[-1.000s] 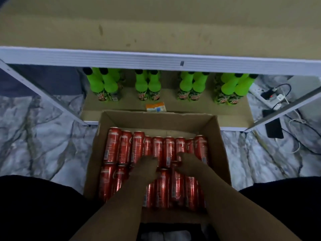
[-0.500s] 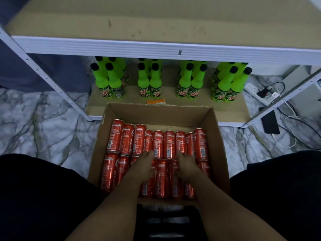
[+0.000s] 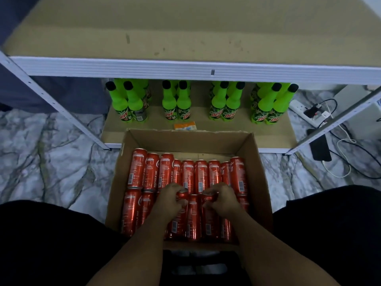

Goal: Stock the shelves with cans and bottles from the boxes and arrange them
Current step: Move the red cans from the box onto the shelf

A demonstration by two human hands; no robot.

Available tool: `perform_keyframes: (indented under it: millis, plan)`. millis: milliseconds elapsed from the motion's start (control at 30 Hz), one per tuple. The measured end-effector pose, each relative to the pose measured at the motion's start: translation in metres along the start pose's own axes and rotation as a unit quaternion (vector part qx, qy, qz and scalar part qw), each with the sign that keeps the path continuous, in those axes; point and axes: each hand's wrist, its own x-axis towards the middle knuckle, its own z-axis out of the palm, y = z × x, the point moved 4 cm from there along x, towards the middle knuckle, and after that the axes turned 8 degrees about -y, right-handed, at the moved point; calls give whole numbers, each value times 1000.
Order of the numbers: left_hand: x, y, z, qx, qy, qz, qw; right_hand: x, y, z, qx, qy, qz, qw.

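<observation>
An open cardboard box (image 3: 185, 139) on the floor holds several red cans (image 3: 201, 174) lying in two rows. My left hand (image 3: 170, 200) grips the top end of one red can (image 3: 182, 195) in the near row. My right hand (image 3: 223, 200) grips the top of another red can (image 3: 209, 198) two places to its right. Both cans are tipped up slightly at the gripped end. Behind the box, green bottles (image 3: 176, 104) with black caps stand in pairs on the low shelf board (image 3: 243, 131).
A wide brown upper shelf (image 3: 185, 34) with a white metal front rail hangs over the bottles. White slanted uprights flank the box. A power strip (image 3: 307, 114), cables and a dark phone (image 3: 319, 148) lie on the marble floor at right. An orange packet (image 3: 185, 126) sits behind the box.
Both hands went from resting flat on the cans to curling round the tops of two near-row cans, which now lift slightly. The view tilted up a little.
</observation>
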Motion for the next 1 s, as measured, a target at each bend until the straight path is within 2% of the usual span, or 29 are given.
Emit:
perform_keyframes:
  millis: [100, 300, 400, 533, 700, 867, 1000]
  plan:
    - [2, 21, -15, -7, 2, -1, 1000, -3, -16, -21, 53, -2, 16, 998]
    - [-33, 104, -68, -12, 30, 42, 999, -53, -93, -90, 12, 45, -46, 998]
    - [-65, 162, -108, -11, 47, 67, 997, -96, -141, -133, -9, 66, -71, 995]
    - [-111, 250, -170, -27, 70, 117, 990, -159, -207, -195, 35, 103, -91, 990]
    - [-165, 364, -245, -22, 76, 191, 978, -238, -288, -273, 28, 141, -129, 981]
    - [-210, 468, -305, -8, 88, 258, 962, -309, -348, -361, 46, 186, -153, 969]
    - [-239, 544, -341, 7, 85, 313, 946, -364, -391, -428, 43, 190, -181, 964]
